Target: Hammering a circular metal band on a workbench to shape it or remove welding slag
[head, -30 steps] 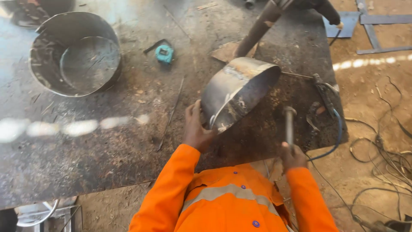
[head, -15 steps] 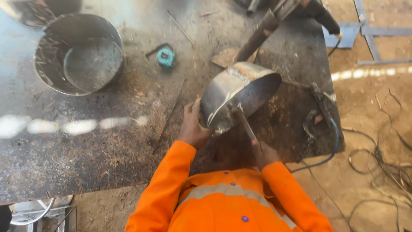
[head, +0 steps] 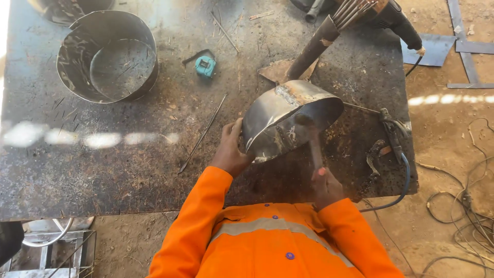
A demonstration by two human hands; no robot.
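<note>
At frame centre, over the steel table [head: 103, 170], your left hand [head: 230, 152] grips the rim of the tilted metal bowl [head: 288, 121]. It looks stiff, fairly light and sharp-edged, so hold the rolled rim away from the weld seam. Your right hand [head: 325, 186] is clenched on the hammer [head: 312, 141], whose head sits inside the bowl.

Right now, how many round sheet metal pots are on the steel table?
2: one stands at the table's far left; the other is tilted near the middle, steadied by the left hand. None looks hidden.
</note>
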